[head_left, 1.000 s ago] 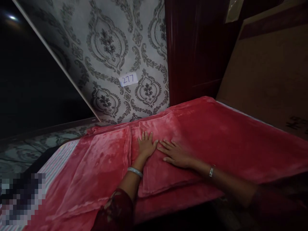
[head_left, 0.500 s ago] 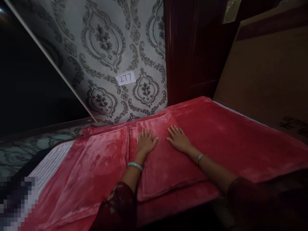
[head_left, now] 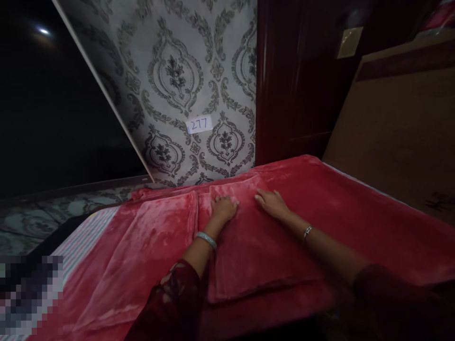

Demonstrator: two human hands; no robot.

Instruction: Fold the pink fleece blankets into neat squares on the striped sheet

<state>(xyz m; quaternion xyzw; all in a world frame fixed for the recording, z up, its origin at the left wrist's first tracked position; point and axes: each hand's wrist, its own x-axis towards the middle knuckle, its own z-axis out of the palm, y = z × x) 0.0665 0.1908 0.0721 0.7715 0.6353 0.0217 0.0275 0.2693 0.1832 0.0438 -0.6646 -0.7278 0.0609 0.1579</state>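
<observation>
A red plush blanket [head_left: 341, 222] lies spread over a surface, with a folded section [head_left: 256, 255] on top of it near the middle. My left hand [head_left: 224, 208] rests on the upper left part of that fold, its fingers bent and lightly apart. On the fold's upper right part sits my right hand [head_left: 273, 203], palm down with fingers slightly bent. Neither hand visibly lifts any cloth. Left of the fold is another raised, folded layer [head_left: 159, 227] of the red blanket.
Striped cloth [head_left: 88, 237] shows at the left edge. Behind stand a patterned wall [head_left: 220, 80] with a paper label [head_left: 199, 124] reading 277 and a dark red wooden panel [head_left: 295, 85]. A large dark screen [head_left: 71, 113] is on the left; a cardboard box [head_left: 398, 132] stands right.
The view has shifted, so the scene sits further right and lower. My fingers, spread flat before, are now more bent. Both hands stay on the folded section.
</observation>
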